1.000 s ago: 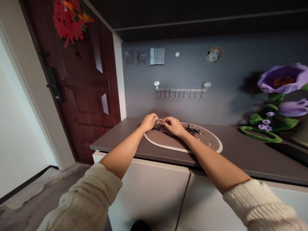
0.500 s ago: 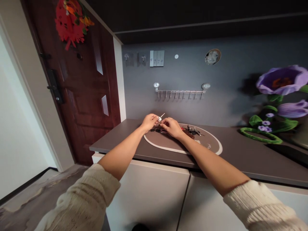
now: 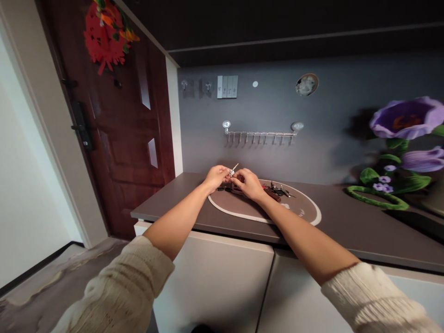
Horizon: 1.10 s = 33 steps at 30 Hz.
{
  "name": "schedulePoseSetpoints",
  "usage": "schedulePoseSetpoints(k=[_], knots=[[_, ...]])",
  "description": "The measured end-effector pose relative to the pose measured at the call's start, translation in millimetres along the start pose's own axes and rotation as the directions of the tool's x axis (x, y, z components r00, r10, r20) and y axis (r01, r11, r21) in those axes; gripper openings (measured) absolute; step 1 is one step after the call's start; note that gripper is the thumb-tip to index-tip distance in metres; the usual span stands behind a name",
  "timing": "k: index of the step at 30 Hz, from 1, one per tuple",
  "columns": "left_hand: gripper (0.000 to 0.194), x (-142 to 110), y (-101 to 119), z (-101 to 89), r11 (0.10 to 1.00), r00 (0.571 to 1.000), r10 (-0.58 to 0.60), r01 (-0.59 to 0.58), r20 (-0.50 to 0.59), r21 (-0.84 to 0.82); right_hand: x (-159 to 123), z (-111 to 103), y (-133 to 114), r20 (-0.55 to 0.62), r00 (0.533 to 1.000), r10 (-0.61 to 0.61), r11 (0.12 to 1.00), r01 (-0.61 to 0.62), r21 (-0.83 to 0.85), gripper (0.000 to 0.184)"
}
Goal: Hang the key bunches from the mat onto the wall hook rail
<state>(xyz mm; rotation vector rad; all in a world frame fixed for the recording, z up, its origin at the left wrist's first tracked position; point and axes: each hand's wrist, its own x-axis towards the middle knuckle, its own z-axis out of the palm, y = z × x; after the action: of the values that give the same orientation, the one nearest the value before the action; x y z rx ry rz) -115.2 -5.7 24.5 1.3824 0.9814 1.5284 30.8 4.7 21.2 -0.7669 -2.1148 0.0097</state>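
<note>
My left hand [image 3: 217, 178] is closed in a pinch on a small silver key [image 3: 235, 167], whose thin blade sticks up and to the right. My right hand [image 3: 248, 182] meets it from the other side, thumb and fingertips closed at the key's lower end. What exactly lies between those right fingertips is too small to make out. Both hands are just above a brown oval mat [image 3: 239, 214] with a pale border. Right of my right hand, a cluster of dark and metal keys [image 3: 279, 189] lies on the mat. Dark items under my hands are partly hidden.
The mat lies on a dark countertop [image 3: 350, 231] above white cabinet doors. A clear hook rail [image 3: 260, 134] is fixed to the wall behind. Purple fabric flowers [image 3: 405, 120] stand at the right, and a dark red door [image 3: 132, 138] is at the left.
The view has shifted slightly. My hands stay close together around the key, with only a small change in the fingers.
</note>
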Motion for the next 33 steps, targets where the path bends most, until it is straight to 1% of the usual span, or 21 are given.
schedulePoseSetpoints(k=[4, 8, 12, 14, 16, 18, 20, 22, 24, 26, 29, 33], knots=[[0.007, -1, 2, -1.1, 1.0, 1.0, -0.006, 0.005, -0.029, -0.02, 1, 0, 3, -0.037, 0.999, -0.022, 1.0, 0.022, -0.013, 0.01], [0.007, -1, 2, -2.0, 1.0, 1.0, -0.004, 0.003, -0.01, -0.022, 3, 0, 7, -0.095, 0.995, -0.03, 0.999, 0.028, -0.014, 0.01], [0.007, 0, -1, -2.4, 1.0, 0.999, -0.021, 0.021, 0.031, 0.015, 4, 0, 10, -0.136, 0.991, -0.008, 1.0, 0.007, -0.007, 0.012], [0.008, 0, -2, -2.4, 0.998, 0.999, -0.012, 0.01, 0.032, 0.067, 4, 0, 11, -0.141, 0.99, -0.001, 1.0, 0.0, -0.007, 0.013], [0.009, 0, -2, -2.3, 0.987, 0.999, 0.04, -0.043, 0.022, 0.155, 5, 0, 11, -0.137, 0.991, 0.009, 1.0, -0.01, -0.008, 0.014], [0.01, -1, -1, -2.1, 0.958, 0.991, 0.128, -0.131, 0.028, 0.255, 5, -1, 11, -0.129, 0.991, 0.022, 1.0, -0.023, -0.006, 0.014], [0.013, -3, 1, -1.8, 0.911, 0.973, 0.223, -0.232, 0.067, 0.34, 5, -2, 10, -0.119, 0.992, 0.034, 0.999, -0.034, 0.004, 0.015], [0.015, -6, 4, -1.5, 0.851, 0.947, 0.296, -0.322, 0.129, 0.414, 4, -2, 8, -0.105, 0.993, 0.044, 0.999, -0.043, 0.019, 0.015], [0.016, -8, 6, -1.1, 0.797, 0.928, 0.33, -0.373, 0.175, 0.475, 4, -3, 7, -0.091, 0.994, 0.057, 0.998, -0.053, 0.044, 0.016], [0.017, -9, 8, -0.7, 0.773, 0.926, 0.333, -0.377, 0.18, 0.51, 3, -4, 4, -0.09, 0.993, 0.079, 0.994, -0.072, 0.082, 0.016], [0.017, -8, 7, -0.2, 0.797, 0.938, 0.315, -0.345, 0.146, 0.496, 2, -4, 1, -0.097, 0.987, 0.13, 0.981, -0.114, 0.156, 0.016], [0.018, -3, 1, 0.6, 0.868, 0.949, 0.296, -0.316, 0.111, 0.383, 1, -4, 1, -0.066, 0.977, 0.204, 0.947, -0.179, 0.267, 0.018]])
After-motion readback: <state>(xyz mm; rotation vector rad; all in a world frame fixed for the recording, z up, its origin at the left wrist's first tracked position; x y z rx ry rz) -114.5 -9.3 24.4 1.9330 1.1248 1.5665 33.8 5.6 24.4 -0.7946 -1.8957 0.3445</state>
